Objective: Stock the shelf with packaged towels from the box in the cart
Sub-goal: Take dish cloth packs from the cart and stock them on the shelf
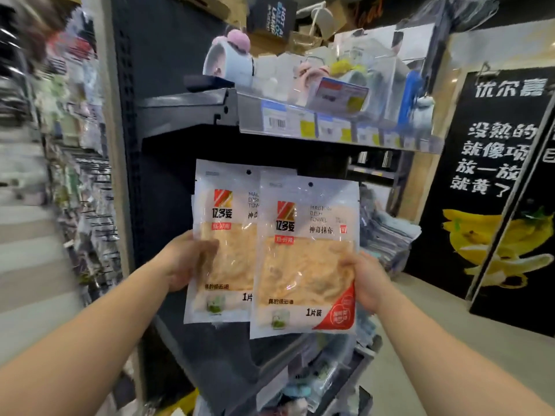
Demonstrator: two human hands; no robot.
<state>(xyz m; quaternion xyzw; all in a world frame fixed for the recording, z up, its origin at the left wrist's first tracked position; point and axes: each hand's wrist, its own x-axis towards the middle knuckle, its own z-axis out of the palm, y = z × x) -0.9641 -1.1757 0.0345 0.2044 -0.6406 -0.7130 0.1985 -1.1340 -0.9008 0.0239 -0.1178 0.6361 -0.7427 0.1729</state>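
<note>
Left hand grips rear dish towel pack, right hand grips front pack, both held up before the shelf; slick overlapping film could slip mid-transfer.

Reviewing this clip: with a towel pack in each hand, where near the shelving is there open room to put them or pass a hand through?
Both the left hand and right hand grip towel packs. The open room is the dark gap under the upper shelf, above the folded cloths. The upper shelf is crowded with boxes; the lower shelf looks full too.
</note>
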